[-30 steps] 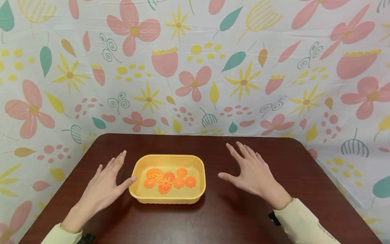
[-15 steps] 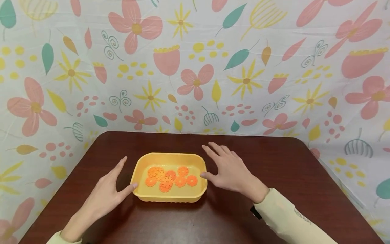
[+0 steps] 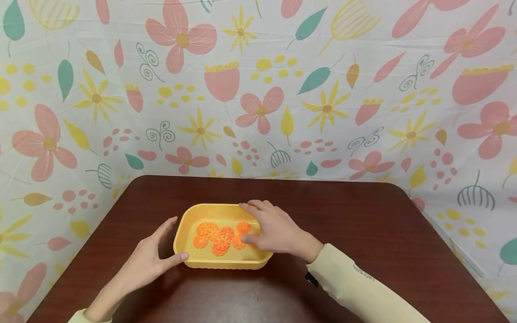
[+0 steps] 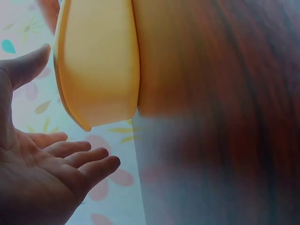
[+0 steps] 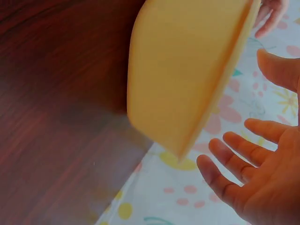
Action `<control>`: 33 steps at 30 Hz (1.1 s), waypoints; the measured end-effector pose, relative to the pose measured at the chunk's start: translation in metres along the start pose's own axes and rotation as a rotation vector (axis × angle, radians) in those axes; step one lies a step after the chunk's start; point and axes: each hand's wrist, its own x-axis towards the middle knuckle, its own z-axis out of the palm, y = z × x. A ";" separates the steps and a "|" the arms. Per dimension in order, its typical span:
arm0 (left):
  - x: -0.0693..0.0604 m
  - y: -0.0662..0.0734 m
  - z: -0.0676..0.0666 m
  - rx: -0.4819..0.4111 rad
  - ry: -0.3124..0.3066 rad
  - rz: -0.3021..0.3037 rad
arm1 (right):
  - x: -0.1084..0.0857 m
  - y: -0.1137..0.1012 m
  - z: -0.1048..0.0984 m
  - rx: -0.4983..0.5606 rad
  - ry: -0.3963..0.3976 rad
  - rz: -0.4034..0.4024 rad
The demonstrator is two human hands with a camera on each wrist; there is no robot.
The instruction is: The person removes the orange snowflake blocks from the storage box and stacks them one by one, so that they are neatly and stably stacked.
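A yellow plastic tub (image 3: pixel 226 265) stands on the table with several orange, flower-shaped plastic discs (image 3: pixel 221 243) lying inside on its bottom. My left hand (image 3: pixel 143 260) is at the tub's left end, its thumb tip by the rim. In the left wrist view, the fingers (image 4: pixel 96 171) are spread and stand apart from the tub's wall (image 4: pixel 98 61). Over the tub's right end is my right hand (image 3: pixel 278 228), which hides part of the rim and some discs. The right wrist view has its fingers (image 5: pixel 225 157) extended beside the wall, holding nothing.
The dark brown wooden table (image 3: pixel 343 206) extends around the tub on all sides. Behind it hangs a white cloth (image 3: pixel 258 54) printed with flowers and leaves. A pale sleeve (image 3: pixel 359 282) covers the right forearm.
My right hand has moved left, from beside the tub to above its right end. My left hand has shifted slightly right and down. The tub and discs look unmoved.
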 end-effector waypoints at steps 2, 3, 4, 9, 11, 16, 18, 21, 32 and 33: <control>0.001 -0.002 0.001 -0.019 -0.008 0.005 | 0.005 -0.002 0.005 0.013 -0.023 -0.018; 0.001 -0.003 0.001 -0.029 -0.013 0.009 | 0.008 -0.003 0.008 0.021 -0.035 -0.027; 0.002 -0.003 0.001 -0.038 -0.017 0.014 | 0.009 -0.004 0.010 0.030 -0.046 -0.031; 0.005 -0.006 0.001 -0.082 -0.044 0.026 | 0.018 -0.008 0.020 0.058 -0.081 -0.069; 0.006 -0.007 0.001 -0.102 -0.055 0.027 | 0.021 -0.009 0.023 0.058 -0.091 -0.085; 0.009 -0.008 0.001 -0.147 -0.074 0.035 | 0.029 -0.011 0.031 0.069 -0.114 -0.109; 0.010 -0.008 0.001 -0.164 -0.082 0.037 | 0.031 -0.011 0.034 0.083 -0.122 -0.113; 0.011 -0.009 0.001 -0.179 -0.096 0.044 | 0.035 -0.010 0.038 0.113 -0.134 -0.118; 0.011 -0.013 0.001 -0.224 -0.133 0.036 | 0.044 -0.007 0.050 0.210 -0.165 -0.108; 0.010 -0.013 0.001 -0.233 -0.139 0.034 | 0.045 -0.006 0.050 0.215 -0.165 -0.104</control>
